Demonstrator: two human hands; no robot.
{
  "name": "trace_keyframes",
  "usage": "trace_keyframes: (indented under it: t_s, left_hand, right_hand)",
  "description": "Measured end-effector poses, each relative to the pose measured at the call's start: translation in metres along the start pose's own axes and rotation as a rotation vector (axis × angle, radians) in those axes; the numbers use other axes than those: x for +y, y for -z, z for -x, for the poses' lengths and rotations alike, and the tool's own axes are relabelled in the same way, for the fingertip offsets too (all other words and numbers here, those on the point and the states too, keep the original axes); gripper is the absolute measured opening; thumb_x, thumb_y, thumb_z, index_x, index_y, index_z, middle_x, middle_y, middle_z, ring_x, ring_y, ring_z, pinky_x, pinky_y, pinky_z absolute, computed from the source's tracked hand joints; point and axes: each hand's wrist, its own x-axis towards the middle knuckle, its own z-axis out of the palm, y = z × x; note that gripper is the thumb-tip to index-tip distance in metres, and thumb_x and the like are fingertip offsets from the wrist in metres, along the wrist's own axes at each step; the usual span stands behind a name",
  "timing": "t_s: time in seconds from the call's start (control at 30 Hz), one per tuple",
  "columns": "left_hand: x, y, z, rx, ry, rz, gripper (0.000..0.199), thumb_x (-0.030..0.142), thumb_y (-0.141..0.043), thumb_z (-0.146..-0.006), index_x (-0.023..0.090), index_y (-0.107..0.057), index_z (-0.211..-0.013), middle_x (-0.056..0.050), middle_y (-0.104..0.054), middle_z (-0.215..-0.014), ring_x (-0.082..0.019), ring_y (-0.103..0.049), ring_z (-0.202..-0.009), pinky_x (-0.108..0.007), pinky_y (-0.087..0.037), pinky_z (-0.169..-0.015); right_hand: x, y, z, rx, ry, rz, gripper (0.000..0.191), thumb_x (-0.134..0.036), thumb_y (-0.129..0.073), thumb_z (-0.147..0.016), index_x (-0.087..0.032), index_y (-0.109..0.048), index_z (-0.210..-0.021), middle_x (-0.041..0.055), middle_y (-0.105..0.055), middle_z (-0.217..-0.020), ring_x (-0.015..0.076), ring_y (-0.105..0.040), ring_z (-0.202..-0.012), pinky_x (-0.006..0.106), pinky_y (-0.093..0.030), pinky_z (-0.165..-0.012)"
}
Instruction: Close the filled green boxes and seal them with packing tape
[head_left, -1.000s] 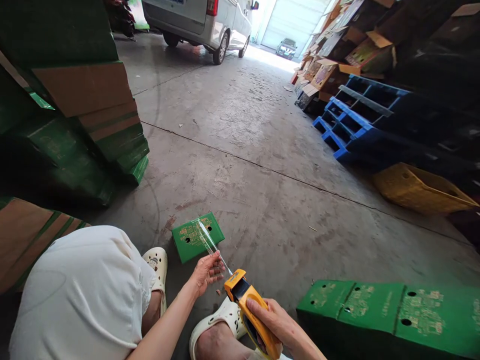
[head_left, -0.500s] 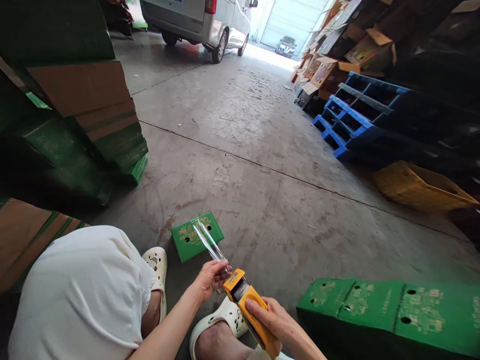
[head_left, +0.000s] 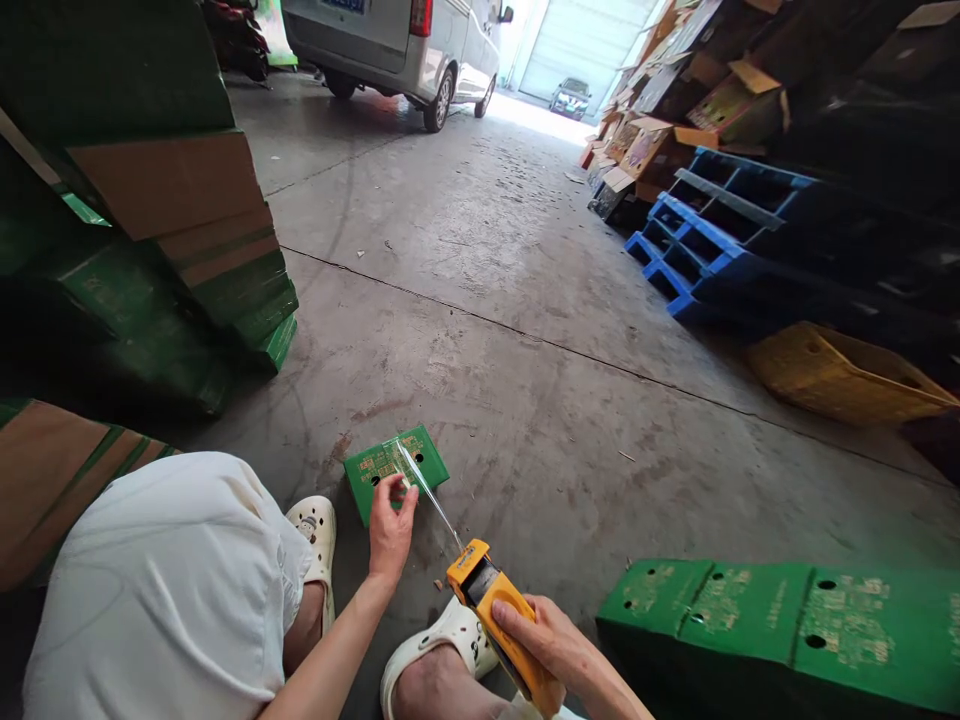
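My right hand (head_left: 536,635) is wrapped round a yellow tape dispenser (head_left: 499,615) low in the view. A strip of clear tape (head_left: 431,495) runs taut from the dispenser's head up to the top of a small green box (head_left: 431,462) on the floor. Over the box's near edge is my left hand (head_left: 392,520), its thumb and fingers curled close beside the tape. Whether anything is between those fingertips is too small to tell.
Green cartons (head_left: 772,610) lie at the lower right. Stacked boxes (head_left: 180,190) stand at the left. A yellow crate (head_left: 840,375), blue pallets (head_left: 690,230) and piled cardboard are at the right. My shoes (head_left: 319,535) flank the work. A van (head_left: 390,45) is beyond.
My left hand has moved up and left from the dispenser's head to the green box. The tape, which formed a wide loop, is now a narrow strip. My right hand has barely moved.
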Motion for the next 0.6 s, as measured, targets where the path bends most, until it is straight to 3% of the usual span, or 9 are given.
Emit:
trace_keyframes:
  t_s: [0.1, 0.13, 0.2, 0.27, 0.37, 0.53, 0.6]
  left_hand:
    - [0.024, -0.021, -0.018, -0.599, -0.149, -0.293, 0.007, 0.027, -0.081, -0.081, 0.027, -0.075, -0.085, -0.009, -0.074, -0.102, -0.034, -0.057, -0.132, -0.043, -0.038, -0.119]
    - [0.031, -0.031, -0.024, -0.802, -0.146, -0.437, 0.01, 0.023, -0.081, -0.079, 0.028, -0.074, -0.075, -0.008, -0.073, -0.089, -0.035, -0.058, -0.132, -0.046, -0.035, -0.12]
    - [0.041, -0.052, -0.034, -1.044, -0.111, -0.624, 0.024, 0.012, -0.082, -0.07, 0.029, -0.07, -0.058, -0.003, -0.064, -0.062, -0.036, -0.064, -0.124, -0.053, -0.033, -0.121]
    - [0.047, -0.069, -0.041, -1.161, -0.071, -0.734, 0.03, 0.006, -0.082, -0.062, 0.029, -0.067, -0.05, 0.001, -0.057, -0.048, -0.035, -0.07, -0.108, -0.057, -0.034, -0.118]
    - [0.053, -0.084, -0.043, -1.306, -0.035, -0.925, 0.024, 0.007, -0.084, -0.057, 0.027, -0.071, -0.052, 0.004, -0.062, -0.049, -0.03, -0.072, -0.09, -0.057, -0.036, -0.117]
    - [0.059, -0.091, -0.039, -1.454, -0.117, -1.214, 0.023, 0.003, -0.082, -0.056, 0.024, -0.073, -0.058, 0.006, -0.063, -0.051, -0.026, -0.068, -0.089, -0.061, -0.027, -0.12]
    - [0.061, -0.092, -0.039, -1.486, -0.165, -1.276, 0.021, 0.006, -0.082, -0.061, 0.024, -0.073, -0.06, 0.006, -0.065, -0.055, -0.025, -0.068, -0.089, -0.058, -0.031, -0.118]
  right_hand:
    - [0.003, 0.0, -0.002, -0.015, 0.009, -0.005, 0.078, -0.093, -0.068, -0.069, -0.017, -0.062, -0.083, -0.0011, -0.053, -0.067, 0.012, -0.047, -0.06, 0.022, -0.039, -0.055]
    - [0.003, 0.0, -0.002, -0.011, 0.007, -0.002, 0.078, -0.093, -0.068, -0.068, -0.017, -0.062, -0.083, -0.0015, -0.051, -0.067, 0.0118, -0.046, -0.06, 0.023, -0.039, -0.055]
    - [0.002, -0.001, -0.002, 0.008, 0.013, 0.01, 0.08, -0.095, -0.068, -0.065, -0.017, -0.061, -0.082, -0.0024, -0.049, -0.066, 0.011, -0.043, -0.06, 0.023, -0.037, -0.055]
    - [0.001, -0.001, -0.002, 0.013, 0.017, 0.024, 0.082, -0.096, -0.068, -0.064, -0.016, -0.061, -0.082, -0.0025, -0.048, -0.066, 0.0107, -0.041, -0.06, 0.023, -0.036, -0.055]
    - [-0.001, -0.002, 0.0, 0.008, 0.018, 0.036, 0.083, -0.097, -0.068, -0.062, -0.016, -0.062, -0.082, -0.0024, -0.048, -0.067, 0.0106, -0.039, -0.061, 0.023, -0.034, -0.056]
    - [-0.002, -0.004, 0.002, 0.009, 0.019, 0.017, 0.081, -0.094, -0.068, -0.066, -0.015, -0.062, -0.084, -0.0016, -0.048, -0.07, 0.0104, -0.038, -0.063, 0.024, -0.032, -0.058]
    - [-0.004, -0.004, 0.002, 0.003, 0.009, 0.006, 0.08, -0.094, -0.068, -0.066, -0.016, -0.061, -0.083, -0.0021, -0.046, -0.069, 0.0103, -0.038, -0.062, 0.024, -0.032, -0.057]
